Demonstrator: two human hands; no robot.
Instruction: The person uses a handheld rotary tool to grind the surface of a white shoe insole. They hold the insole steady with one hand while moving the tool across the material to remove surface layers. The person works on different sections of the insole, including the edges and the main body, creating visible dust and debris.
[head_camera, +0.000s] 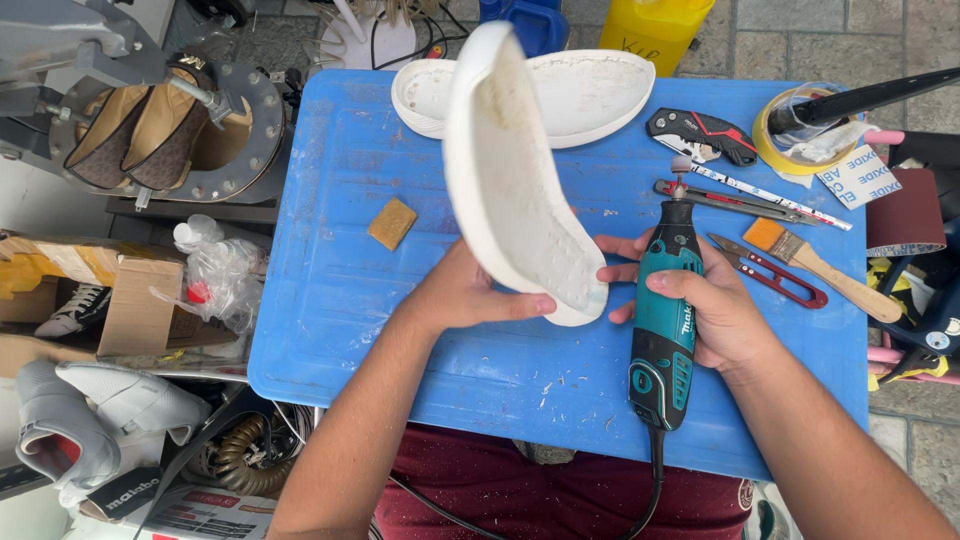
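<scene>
My left hand (465, 295) grips a white shoe sole (510, 180) by its near end, holding it up on edge over the blue work surface (340, 330), inner side facing right. My right hand (715, 315) is closed around a teal and black rotary tool (665, 320), its small grinding tip (681, 165) pointing away from me. The fingertips of my right hand touch the sole's lower end. The tool's black cord runs down toward my lap.
A second white sole (590, 90) lies at the far edge. To the right are a red-black utility knife (700, 133), thread snips (770, 272), a wooden-handled brush (820, 268), yellow tape (790, 130) and sandpaper. A tan sponge block (392, 223) sits left. White shoes lie on the floor at left.
</scene>
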